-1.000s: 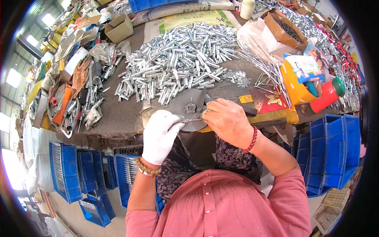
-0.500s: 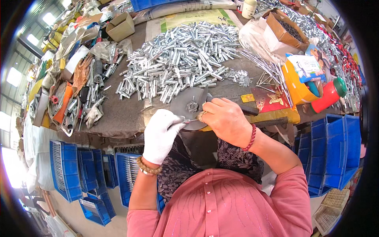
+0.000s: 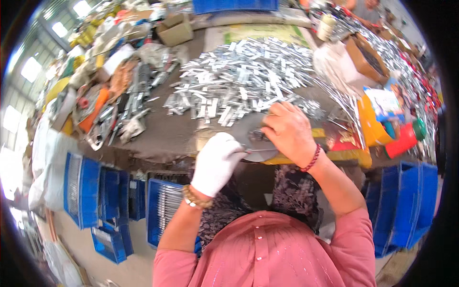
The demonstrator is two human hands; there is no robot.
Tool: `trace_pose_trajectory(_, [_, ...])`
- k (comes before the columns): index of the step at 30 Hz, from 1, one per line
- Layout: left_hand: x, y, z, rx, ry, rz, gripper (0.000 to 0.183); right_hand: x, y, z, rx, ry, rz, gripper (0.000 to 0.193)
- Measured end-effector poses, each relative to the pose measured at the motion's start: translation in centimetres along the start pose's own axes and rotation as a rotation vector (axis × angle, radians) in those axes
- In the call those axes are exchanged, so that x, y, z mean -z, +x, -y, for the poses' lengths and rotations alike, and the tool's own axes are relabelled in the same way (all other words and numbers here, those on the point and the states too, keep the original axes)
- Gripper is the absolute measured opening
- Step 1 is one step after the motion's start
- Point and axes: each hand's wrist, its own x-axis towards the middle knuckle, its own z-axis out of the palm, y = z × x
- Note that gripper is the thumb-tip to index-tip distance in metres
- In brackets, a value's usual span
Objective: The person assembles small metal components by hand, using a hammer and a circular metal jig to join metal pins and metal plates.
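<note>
My left hand (image 3: pixel 217 160), in a white glove, is closed with thumb and fingertips pinching a thin metal rod (image 3: pixel 264 150). The rod points right, low over a grey round disc (image 3: pixel 243 126) at the table's front edge. My right hand (image 3: pixel 289 133), bare, is above the disc's right part, fingers curled down together at some small dark pieces (image 3: pixel 258 136) there. Blur hides whether a piece is between those fingertips. Beyond the disc spreads a big heap of shiny metal tubes (image 3: pixel 239 79).
Longer thin rods (image 3: pixel 337 99) lie to the right, near a yellow container (image 3: pixel 372 122) and a red bottle with green cap (image 3: pixel 402 139). Tools and rags crowd the left side. Blue bins (image 3: pixel 165 210) stand below the table. At the far right a person (image 3: pixel 367 12) is partly visible.
My right hand has moved from the rod's end up over the small pieces on the disc. My left hand still holds the rod. The whole view has shifted a little.
</note>
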Motion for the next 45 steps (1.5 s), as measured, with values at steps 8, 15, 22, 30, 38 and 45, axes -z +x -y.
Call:
trace_pose_trajectory(8, [-3.6, -0.1, -1.1, 0.127, -0.209, -0.035, 0.018, -1.6, -2.5, -4.2, -0.179, -0.052, 0.095, 0.03])
trace_pose_trajectory(15, [-4.3, 0.2, -0.3, 0.208, -0.17, -0.042, 0.017, -4.2, -0.9, -6.1, -0.155, 0.152, 0.044, 0.037])
trace_pose_trajectory(22, [-4.3, 0.9, -1.1, 0.039, -0.209, -0.032, 0.011, -0.4, -5.3, -0.7, -0.455, 0.582, 0.115, 0.057])
trace_pose_trajectory(30, [-0.7, -0.5, 0.4, 0.115, -0.169, -0.042, 0.011, -1.0, -2.9, 2.0, -0.363, 0.641, -0.01, 0.049])
trace_pose_trajectory(38, [-1.8, 0.6, -0.7, 0.12, -0.182, -0.001, 0.015, -1.0, -3.8, 1.8, -0.262, 0.534, -0.005, 0.052])
trace_pose_trajectory(45, [-1.6, 0.6, -0.8, 0.121, -0.171, 0.033, 0.014, -0.4, -3.1, 1.8, -0.133, 0.408, 0.061, 0.045])
